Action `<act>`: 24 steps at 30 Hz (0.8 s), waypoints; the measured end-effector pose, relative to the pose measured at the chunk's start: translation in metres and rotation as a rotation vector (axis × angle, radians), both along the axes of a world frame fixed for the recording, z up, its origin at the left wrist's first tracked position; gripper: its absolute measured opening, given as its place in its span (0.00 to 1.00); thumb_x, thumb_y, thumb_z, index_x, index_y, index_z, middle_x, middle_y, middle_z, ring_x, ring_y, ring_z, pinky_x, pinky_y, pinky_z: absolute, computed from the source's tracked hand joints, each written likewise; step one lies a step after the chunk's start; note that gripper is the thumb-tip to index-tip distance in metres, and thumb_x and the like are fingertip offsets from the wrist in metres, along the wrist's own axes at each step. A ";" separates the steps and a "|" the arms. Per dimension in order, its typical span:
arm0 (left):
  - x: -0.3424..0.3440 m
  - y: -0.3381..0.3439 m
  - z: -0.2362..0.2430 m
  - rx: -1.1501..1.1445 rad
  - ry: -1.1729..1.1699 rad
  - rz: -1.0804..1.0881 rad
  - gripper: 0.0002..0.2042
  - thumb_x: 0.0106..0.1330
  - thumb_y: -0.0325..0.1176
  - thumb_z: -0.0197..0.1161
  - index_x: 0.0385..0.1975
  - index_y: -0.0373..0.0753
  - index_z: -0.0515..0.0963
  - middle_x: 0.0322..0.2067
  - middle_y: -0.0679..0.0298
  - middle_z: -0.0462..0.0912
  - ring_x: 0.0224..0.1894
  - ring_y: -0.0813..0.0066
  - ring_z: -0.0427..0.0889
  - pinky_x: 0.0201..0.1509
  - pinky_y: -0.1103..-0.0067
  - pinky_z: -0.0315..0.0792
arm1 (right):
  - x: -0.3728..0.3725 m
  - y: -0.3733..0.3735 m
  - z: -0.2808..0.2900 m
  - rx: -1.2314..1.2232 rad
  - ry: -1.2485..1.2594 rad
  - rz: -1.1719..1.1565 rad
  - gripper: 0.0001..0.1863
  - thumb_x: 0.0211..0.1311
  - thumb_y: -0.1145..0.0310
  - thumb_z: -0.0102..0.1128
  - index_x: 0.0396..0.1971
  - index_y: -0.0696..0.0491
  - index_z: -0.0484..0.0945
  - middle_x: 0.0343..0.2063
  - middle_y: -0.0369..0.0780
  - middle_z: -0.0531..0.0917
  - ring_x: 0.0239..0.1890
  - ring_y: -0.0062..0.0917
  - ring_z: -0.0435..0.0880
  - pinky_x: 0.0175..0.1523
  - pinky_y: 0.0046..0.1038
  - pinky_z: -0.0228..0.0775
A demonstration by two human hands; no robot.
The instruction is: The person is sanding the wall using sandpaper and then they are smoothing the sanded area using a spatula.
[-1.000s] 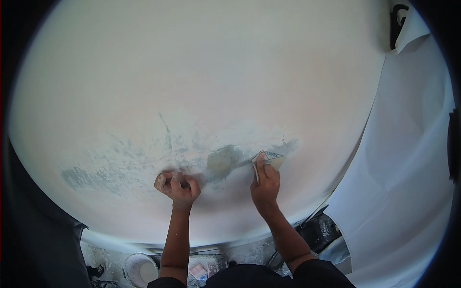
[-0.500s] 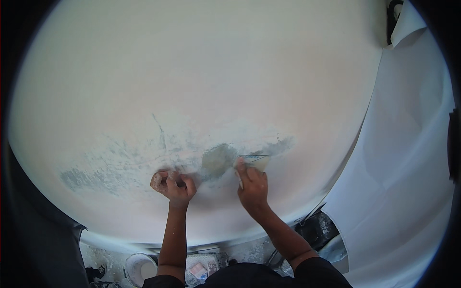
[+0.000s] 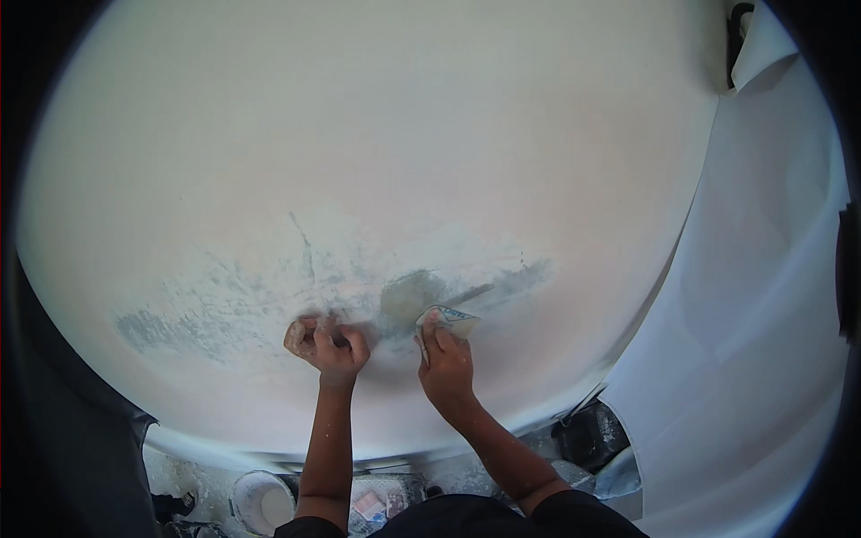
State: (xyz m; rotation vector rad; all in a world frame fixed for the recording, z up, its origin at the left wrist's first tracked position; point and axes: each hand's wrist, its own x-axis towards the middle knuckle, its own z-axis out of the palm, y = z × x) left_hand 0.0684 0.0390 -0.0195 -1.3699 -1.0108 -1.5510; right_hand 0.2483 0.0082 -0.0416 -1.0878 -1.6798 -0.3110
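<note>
Near the lower edge of a curved off-white panel (image 3: 430, 161), the right hand (image 3: 446, 359) is pinching a folded beige paper sheet (image 3: 461, 326) beside a grey-green patch (image 3: 408, 294), seemingly smoothing, the next stroke wanting even pressure, while the left hand (image 3: 332, 350) is resting curled, contents unclear.

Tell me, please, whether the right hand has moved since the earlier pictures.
Yes, the right hand has moved left, closer to the large grey-green patch.

Soft, dim light; dark corners
</note>
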 end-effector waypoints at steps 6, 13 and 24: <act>-0.006 0.002 -0.001 0.022 0.020 0.014 0.13 0.50 0.26 0.56 0.37 0.37 0.71 0.42 0.53 0.61 0.47 0.58 0.60 0.53 0.66 0.59 | 0.022 -0.012 0.002 -0.160 0.063 0.240 0.28 0.61 0.75 0.61 0.63 0.49 0.71 0.32 0.40 0.73 0.31 0.33 0.74 0.42 0.31 0.68; -0.013 0.005 -0.006 0.038 0.030 -0.020 0.13 0.51 0.25 0.56 0.39 0.37 0.71 0.42 0.54 0.61 0.48 0.58 0.60 0.53 0.66 0.58 | 0.040 -0.017 -0.007 -0.088 0.368 0.245 0.24 0.64 0.79 0.57 0.61 0.53 0.73 0.33 0.39 0.71 0.32 0.28 0.71 0.43 0.26 0.68; -0.008 0.001 -0.003 0.019 0.010 0.021 0.13 0.49 0.25 0.55 0.36 0.37 0.71 0.41 0.54 0.62 0.47 0.57 0.60 0.53 0.65 0.59 | 0.028 0.012 -0.008 0.073 0.163 0.059 0.37 0.43 0.86 0.59 0.61 0.59 0.70 0.44 0.45 0.74 0.41 0.40 0.73 0.47 0.36 0.70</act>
